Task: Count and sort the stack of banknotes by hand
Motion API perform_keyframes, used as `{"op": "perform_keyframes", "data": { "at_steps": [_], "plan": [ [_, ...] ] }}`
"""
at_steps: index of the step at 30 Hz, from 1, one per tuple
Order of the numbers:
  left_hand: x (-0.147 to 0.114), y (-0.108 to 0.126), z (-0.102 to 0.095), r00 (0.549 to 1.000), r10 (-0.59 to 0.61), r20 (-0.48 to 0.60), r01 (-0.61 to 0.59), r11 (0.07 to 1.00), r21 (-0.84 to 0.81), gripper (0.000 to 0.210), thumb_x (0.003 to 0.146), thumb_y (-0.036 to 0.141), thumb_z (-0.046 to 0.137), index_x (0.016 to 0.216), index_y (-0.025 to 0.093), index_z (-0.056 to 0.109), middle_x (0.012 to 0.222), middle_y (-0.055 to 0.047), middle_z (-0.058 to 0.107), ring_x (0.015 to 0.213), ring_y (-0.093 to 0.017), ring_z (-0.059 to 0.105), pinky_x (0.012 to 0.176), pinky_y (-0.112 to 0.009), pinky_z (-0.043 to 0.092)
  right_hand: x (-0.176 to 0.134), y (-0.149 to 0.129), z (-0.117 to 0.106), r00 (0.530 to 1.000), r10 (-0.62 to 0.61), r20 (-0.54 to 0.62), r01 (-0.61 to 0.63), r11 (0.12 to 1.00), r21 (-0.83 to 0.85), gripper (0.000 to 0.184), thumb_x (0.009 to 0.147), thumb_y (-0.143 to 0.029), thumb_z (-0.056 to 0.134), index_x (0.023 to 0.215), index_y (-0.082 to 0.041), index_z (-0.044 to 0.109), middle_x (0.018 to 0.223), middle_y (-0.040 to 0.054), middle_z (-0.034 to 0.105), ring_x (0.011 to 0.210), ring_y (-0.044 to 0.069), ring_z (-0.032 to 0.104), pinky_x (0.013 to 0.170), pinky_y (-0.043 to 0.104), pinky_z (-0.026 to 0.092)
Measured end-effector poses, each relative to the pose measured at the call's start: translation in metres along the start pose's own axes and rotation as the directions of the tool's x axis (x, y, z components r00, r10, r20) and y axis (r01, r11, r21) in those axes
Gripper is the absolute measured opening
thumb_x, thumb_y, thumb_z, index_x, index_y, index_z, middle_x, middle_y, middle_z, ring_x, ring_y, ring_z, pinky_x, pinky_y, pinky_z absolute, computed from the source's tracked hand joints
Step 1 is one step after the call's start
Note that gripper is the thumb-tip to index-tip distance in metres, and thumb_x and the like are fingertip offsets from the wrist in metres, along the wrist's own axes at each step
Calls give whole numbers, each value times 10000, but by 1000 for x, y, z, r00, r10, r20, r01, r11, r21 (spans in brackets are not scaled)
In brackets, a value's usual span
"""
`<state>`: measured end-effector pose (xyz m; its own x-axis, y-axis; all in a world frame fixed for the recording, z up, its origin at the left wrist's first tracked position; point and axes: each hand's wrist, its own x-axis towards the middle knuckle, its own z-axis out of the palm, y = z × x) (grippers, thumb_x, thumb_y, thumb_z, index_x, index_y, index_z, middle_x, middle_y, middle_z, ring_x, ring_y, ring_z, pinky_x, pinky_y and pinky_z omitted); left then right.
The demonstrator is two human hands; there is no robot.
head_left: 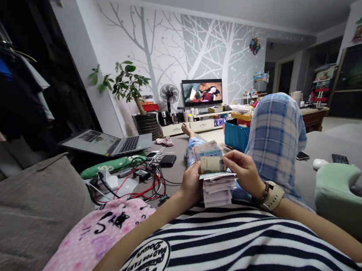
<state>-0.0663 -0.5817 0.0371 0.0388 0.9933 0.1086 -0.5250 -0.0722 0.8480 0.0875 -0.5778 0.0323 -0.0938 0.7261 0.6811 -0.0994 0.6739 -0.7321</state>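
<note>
A thick stack of banknotes [218, 187] is held above my lap, its lower ends fanned out toward my striped shirt. My left hand [194, 182] is closed around the stack's left side. On the upper right, my right hand [244, 168] pinches the edge of a yellowish-green banknote [212, 164] that lies on top. Bluish and pale notes stick up behind that one. A watch with a pale strap [273, 196] and a dark bracelet sit on my right wrist. The fingers of my left hand are partly hidden behind the notes.
To the left, an open laptop [129, 145] stands beside tangled cables [148, 184] and a black power bank or drive [168, 160]. My raised knee in plaid trousers [276, 134] is ahead. A phone [303, 156], a remote [340, 158] and a green neck pillow [337, 191] lie right.
</note>
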Motion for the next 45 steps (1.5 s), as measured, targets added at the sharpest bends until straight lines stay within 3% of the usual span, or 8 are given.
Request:
{"op": "perform_keyframes", "data": {
  "at_steps": [6, 18, 22, 29, 33, 39, 45],
  "plan": [
    [0, 0, 0, 1000, -13, -24, 12, 999, -39, 120, 760, 194, 618, 816, 189, 725, 853, -89, 778, 1041, -336, 723, 868, -411, 601, -1, 0, 0, 1000, 4, -12, -4, 1000, -21, 458, 787, -641, 711, 746, -190, 646, 601, -27, 507, 563, 116, 386, 548, 275, 338],
    [-2, 0, -2, 995, -32, 91, 37, 998, -57, 227, 725, 282, 748, 919, 170, 707, 925, -110, 785, 996, -337, 737, 825, -418, 605, -3, -4, -1, 999, -34, 9, 35, 999, -33, 437, 808, -613, 707, 734, -186, 645, 603, -26, 507, 572, 119, 392, 561, 281, 338],
    [-1, 2, -2, 996, -84, 37, 87, 993, -80, 217, 727, 292, 760, 878, 160, 676, 925, -130, 779, 1003, -346, 740, 838, -426, 606, -3, -5, -1, 999, -30, 19, 31, 999, -40, 451, 803, -631, 706, 724, -190, 647, 606, -18, 537, 566, 123, 415, 554, 281, 352],
    [0, 1, 0, 999, -8, -43, 5, 998, -66, 126, 721, 242, 738, 798, 156, 688, 920, -131, 787, 1068, -370, 721, 891, -434, 602, -4, -6, -2, 997, -25, 79, 26, 1000, -9, 480, 867, -638, 629, 692, -192, 650, 618, 24, 649, 558, 131, 474, 569, 286, 392],
    [-2, 1, 1, 999, -6, -35, 3, 998, -67, 125, 690, 221, 756, 766, 172, 670, 897, -126, 787, 1087, -376, 714, 911, -453, 593, -1, -4, -3, 999, -4, 35, 5, 999, -32, 491, 803, -662, 692, 665, -199, 602, 586, 6, 603, 559, 133, 487, 556, 282, 394],
    [-7, 3, -1, 999, 16, 32, -16, 1000, -18, 194, 659, 208, 779, 826, 153, 696, 853, -117, 783, 1066, -364, 721, 920, -439, 582, 7, 10, -5, 991, 20, -132, -36, 992, -120, 549, 699, -697, 772, 654, -206, 530, 569, -39, 486, 532, 110, 413, 507, 266, 321],
    [-6, 1, -4, 998, 39, 46, -40, 999, 20, 286, 625, 209, 816, 885, 158, 708, 842, -98, 784, 981, -339, 744, 883, -429, 591, 10, 20, -7, 990, 101, -99, -114, 984, -139, 580, 716, -762, 697, 672, -201, 558, 571, -14, 557, 536, 130, 483, 518, 272, 366]
  ]
}}
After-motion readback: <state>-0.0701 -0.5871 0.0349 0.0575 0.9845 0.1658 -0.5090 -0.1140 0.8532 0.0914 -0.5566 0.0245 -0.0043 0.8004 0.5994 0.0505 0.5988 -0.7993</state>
